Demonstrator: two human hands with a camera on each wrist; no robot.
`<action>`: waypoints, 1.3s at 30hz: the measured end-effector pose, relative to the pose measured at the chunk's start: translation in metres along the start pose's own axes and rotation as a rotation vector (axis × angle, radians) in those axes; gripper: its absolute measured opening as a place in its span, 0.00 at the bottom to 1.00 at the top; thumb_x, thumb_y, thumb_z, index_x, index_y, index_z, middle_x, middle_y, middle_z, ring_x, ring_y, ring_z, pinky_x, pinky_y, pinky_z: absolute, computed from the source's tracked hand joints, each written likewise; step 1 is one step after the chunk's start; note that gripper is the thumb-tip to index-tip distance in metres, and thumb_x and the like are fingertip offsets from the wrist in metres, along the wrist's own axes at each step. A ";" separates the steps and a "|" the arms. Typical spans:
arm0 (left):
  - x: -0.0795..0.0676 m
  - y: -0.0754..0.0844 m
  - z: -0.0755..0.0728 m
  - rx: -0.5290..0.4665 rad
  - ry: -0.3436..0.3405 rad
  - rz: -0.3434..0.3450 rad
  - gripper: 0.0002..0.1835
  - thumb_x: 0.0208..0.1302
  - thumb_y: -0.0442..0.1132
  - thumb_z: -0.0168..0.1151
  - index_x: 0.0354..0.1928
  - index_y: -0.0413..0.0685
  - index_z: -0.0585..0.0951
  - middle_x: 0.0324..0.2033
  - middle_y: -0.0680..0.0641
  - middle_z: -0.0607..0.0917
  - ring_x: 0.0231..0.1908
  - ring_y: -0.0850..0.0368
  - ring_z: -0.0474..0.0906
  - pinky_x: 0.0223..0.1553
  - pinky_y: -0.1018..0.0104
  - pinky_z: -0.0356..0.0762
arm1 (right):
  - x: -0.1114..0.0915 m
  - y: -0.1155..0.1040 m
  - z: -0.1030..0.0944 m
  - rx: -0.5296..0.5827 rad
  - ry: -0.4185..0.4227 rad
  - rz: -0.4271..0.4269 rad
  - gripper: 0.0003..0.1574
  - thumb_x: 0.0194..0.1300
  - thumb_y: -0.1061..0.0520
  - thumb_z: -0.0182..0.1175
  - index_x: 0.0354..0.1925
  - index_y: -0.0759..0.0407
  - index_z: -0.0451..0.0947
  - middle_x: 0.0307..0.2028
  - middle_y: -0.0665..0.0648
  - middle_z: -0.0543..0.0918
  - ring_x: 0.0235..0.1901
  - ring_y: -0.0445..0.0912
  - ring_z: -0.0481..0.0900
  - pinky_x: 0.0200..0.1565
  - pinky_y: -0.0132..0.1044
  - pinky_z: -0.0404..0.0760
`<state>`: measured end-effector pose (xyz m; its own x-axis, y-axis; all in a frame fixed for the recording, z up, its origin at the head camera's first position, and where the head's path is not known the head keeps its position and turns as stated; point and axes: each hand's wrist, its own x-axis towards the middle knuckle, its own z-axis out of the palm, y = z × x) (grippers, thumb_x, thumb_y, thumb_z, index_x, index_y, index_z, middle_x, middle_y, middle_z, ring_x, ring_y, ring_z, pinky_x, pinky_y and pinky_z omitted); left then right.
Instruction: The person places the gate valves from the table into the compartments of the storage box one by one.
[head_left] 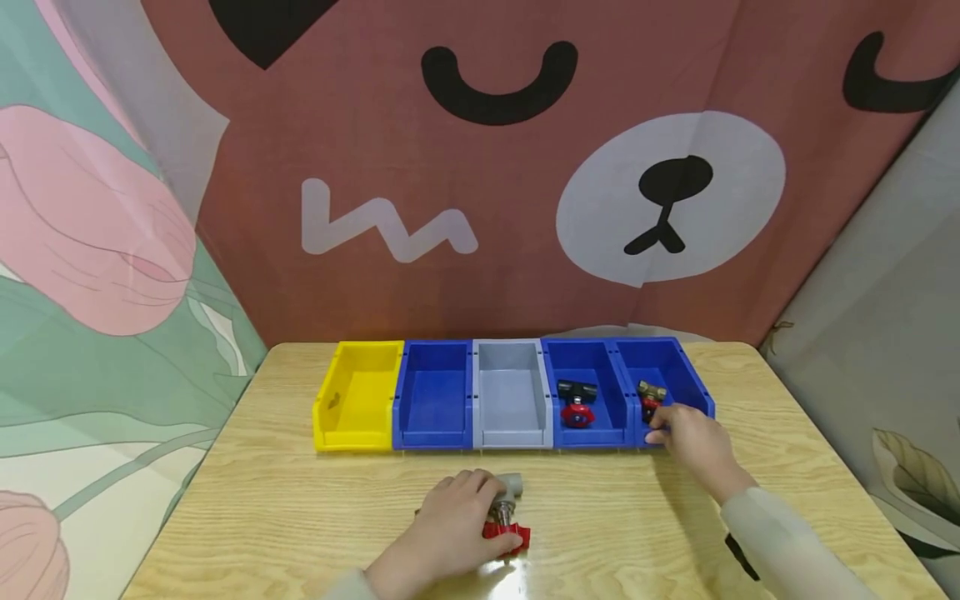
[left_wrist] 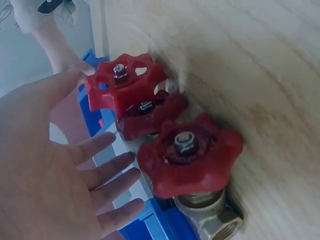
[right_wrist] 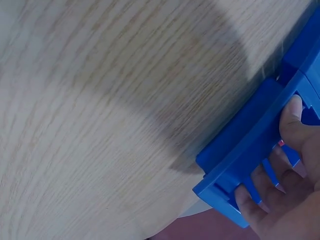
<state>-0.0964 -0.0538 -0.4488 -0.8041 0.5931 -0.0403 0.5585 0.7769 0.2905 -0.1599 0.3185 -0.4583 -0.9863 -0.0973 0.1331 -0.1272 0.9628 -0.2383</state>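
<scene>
Gray-bodied valve (head_left: 512,484) on table (head_left: 247,517) by L hand (head_left: 454,523), fingers spread, prob. rigid, modest wt., best gripped by its lobed red handwheel (head_left: 521,534); R hand (head_left: 697,443) in far-R blue bin (head_left: 696,385), can't tell if pinching.

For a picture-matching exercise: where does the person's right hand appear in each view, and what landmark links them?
Head: right hand right of centre, below mid-height, at the end blue bin.
Left wrist: upper left, small, just above the thumb of the left hand.
Right wrist: lower right, large, cut off by the right edge.
Shared landmark: that bin, beside the hand each time.
</scene>
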 end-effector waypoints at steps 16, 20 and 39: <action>0.008 0.004 0.011 0.029 0.017 0.035 0.42 0.53 0.68 0.67 0.63 0.49 0.73 0.58 0.46 0.76 0.59 0.50 0.72 0.60 0.51 0.72 | 0.004 0.000 -0.002 -0.030 -0.056 0.021 0.12 0.55 0.54 0.73 0.29 0.57 0.79 0.28 0.54 0.80 0.28 0.54 0.80 0.28 0.52 0.79; 0.011 0.003 0.013 0.053 0.014 0.029 0.46 0.49 0.68 0.71 0.65 0.49 0.72 0.59 0.46 0.76 0.59 0.49 0.71 0.60 0.51 0.71 | 0.006 -0.001 -0.002 -0.023 -0.078 0.014 0.11 0.56 0.56 0.73 0.30 0.57 0.79 0.28 0.54 0.80 0.29 0.52 0.80 0.30 0.50 0.80; 0.020 0.009 0.023 0.161 -0.004 0.004 0.53 0.37 0.67 0.78 0.64 0.51 0.68 0.58 0.43 0.75 0.59 0.47 0.71 0.58 0.50 0.73 | 0.005 -0.004 -0.002 -0.009 -0.082 0.021 0.10 0.58 0.57 0.71 0.30 0.58 0.78 0.27 0.53 0.77 0.26 0.47 0.74 0.28 0.47 0.77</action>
<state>-0.1025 -0.0297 -0.4693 -0.8014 0.5965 -0.0432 0.5871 0.7985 0.1333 -0.1642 0.3143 -0.4551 -0.9941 -0.0967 0.0484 -0.1053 0.9672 -0.2312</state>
